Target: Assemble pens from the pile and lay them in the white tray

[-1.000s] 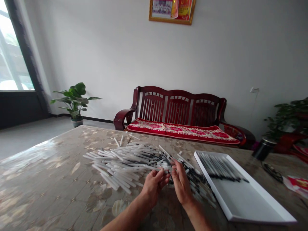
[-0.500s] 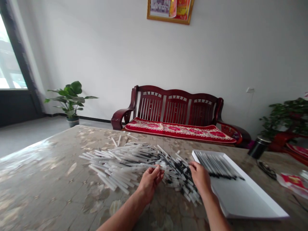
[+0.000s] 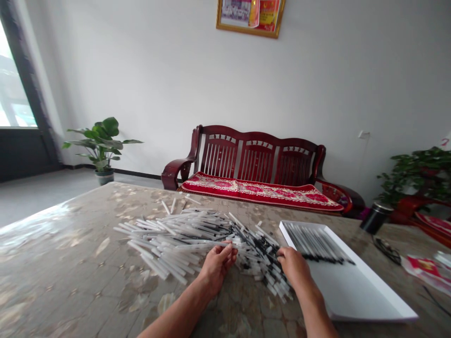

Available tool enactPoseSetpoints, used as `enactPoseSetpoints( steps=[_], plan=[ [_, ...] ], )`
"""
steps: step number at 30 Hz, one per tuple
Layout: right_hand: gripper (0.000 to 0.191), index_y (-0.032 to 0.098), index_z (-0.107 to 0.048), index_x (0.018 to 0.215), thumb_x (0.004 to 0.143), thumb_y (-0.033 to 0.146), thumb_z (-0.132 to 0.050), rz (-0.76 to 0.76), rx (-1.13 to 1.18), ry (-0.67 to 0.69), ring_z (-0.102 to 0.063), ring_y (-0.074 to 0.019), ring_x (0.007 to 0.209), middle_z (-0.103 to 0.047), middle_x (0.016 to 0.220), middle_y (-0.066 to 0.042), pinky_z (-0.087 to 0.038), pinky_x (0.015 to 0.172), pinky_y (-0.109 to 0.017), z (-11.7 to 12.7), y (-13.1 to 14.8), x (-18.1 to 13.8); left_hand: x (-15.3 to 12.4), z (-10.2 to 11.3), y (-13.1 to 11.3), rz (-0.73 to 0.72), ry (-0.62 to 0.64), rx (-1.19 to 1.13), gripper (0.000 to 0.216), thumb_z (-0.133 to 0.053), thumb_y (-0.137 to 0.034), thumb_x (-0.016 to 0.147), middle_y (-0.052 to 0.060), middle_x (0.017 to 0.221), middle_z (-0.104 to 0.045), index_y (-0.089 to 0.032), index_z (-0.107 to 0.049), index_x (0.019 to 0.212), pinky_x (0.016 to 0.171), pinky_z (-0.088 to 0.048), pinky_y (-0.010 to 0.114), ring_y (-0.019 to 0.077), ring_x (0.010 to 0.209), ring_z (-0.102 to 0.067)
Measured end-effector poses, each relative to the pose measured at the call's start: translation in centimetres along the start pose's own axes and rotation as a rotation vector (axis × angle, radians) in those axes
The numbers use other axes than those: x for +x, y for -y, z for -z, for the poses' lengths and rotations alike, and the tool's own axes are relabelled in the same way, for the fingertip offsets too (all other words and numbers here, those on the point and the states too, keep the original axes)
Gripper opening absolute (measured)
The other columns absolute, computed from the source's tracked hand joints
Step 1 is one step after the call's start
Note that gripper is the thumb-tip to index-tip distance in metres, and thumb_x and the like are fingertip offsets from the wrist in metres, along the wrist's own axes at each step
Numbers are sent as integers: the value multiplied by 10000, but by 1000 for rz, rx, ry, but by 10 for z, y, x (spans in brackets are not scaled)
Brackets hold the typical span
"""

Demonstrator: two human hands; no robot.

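Observation:
A heap of white pen barrels covers the middle of the table, with black-tipped pens on its right side. My left hand rests at the near edge of the heap, fingers curled around a white barrel. My right hand lies palm down on the black-tipped pens beside the white tray, fingers bent; what they grip is hidden. A row of finished pens lies at the tray's far end.
The table has a patterned brown top. A black cup, a dark cord and red packaging sit at the right. Behind stand a red wooden bench and potted plants.
My right hand went from meeting the left hand out to the right, onto the black-tipped pens near the tray. My left hand stayed at the heap's edge.

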State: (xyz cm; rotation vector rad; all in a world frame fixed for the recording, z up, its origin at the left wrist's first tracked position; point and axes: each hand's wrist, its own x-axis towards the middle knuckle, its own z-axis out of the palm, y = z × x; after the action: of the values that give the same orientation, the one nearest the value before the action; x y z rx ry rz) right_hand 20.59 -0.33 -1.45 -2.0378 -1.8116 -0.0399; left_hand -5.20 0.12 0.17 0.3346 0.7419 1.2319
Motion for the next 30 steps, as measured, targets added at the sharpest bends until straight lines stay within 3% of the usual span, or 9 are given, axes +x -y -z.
enactPoseSetpoints(
  steps=[3, 8, 10, 13, 17, 30],
  plan=[
    [169, 231, -681, 690, 764, 171, -541, -31, 36, -100, -662, -200, 708, -713, 740, -62, -382, 597, -260, 3, 6, 0, 1, 0, 1, -10, 7, -19, 95, -664, -43, 830, 2, 623, -670, -126, -631, 799, 555, -568, 160, 92, 571, -674],
    [262, 218, -700, 904, 811, 308, -472, 47, 436, -250, -679, -229, 876, -735, 926, -84, -487, 791, -318, 9, 35, -1, 1, -1, 1, -15, 5, -36, 132, -699, -81, 817, 6, 609, -669, -137, -616, 730, 569, -575, 165, 107, 602, -694],
    [288, 219, -701, 912, 804, 374, -484, 47, 599, -228, -679, -238, 833, -732, 888, -78, -508, 772, -341, 8, 52, -4, 1, -2, 1, -14, 8, -34, 125, -726, -76, 790, 7, 619, -678, -134, -627, 742, 566, -571, 160, 110, 608, -698],
    [321, 214, -674, 906, 755, 476, -566, -93, 914, -86, -657, -226, 639, -717, 764, -52, -516, 582, -328, 4, 77, -11, 0, -2, 2, -20, 19, -30, 134, -764, -70, 750, 11, 633, -693, -130, -646, 767, 560, -565, 152, 114, 611, -703],
    [407, 201, -647, 908, 677, 533, -697, -217, 1276, 36, -689, -244, 702, -743, 841, -66, -527, 555, -311, -5, 100, -20, -1, -2, 2, -25, 37, -22, 163, -797, -78, 714, 13, 636, -703, -133, -656, 772, 571, -570, 155, 122, 617, -708],
    [387, 172, -695, 842, 601, 457, -801, -284, 1433, 21, -658, -197, 671, -719, 766, -29, -523, 561, -275, -24, 117, -26, 0, 1, 6, -26, 92, -32, 226, -860, -108, 632, 18, 666, -727, -137, -676, 761, 619, -572, 164, 120, 629, -703]
  ],
)
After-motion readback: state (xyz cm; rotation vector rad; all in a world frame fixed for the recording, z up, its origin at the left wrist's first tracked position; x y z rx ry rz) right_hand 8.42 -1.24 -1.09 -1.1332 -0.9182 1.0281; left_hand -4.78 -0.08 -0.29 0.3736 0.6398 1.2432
